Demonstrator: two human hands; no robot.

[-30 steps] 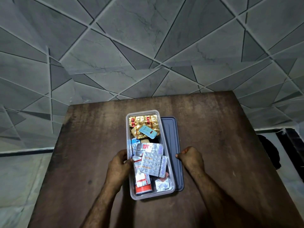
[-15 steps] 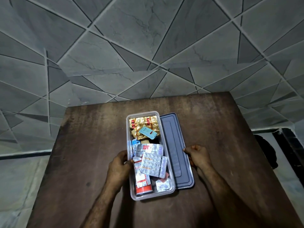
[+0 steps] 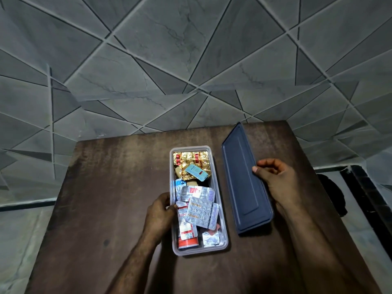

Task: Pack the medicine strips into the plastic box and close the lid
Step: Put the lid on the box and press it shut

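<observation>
A clear plastic box (image 3: 223,211) stands open in the middle of the brown table. Several medicine strips (image 3: 201,210) fill it, silver ones near me and gold ones (image 3: 192,161) at the far end. My left hand (image 3: 161,213) grips the box's left wall. The dark blue lid (image 3: 241,183) is to the right of the box, apart from it and tilted, its far end raised. My right hand (image 3: 275,179) holds the lid by its right edge.
The brown wooden table (image 3: 106,198) stands against a grey tiled wall (image 3: 169,60). Pale floor shows on both sides. A dark object (image 3: 333,194) lies off the table's right edge.
My right hand has drawn the lid out from beside the box, moved it to the right and lifted its far end. The left hand has stayed on the box wall.
</observation>
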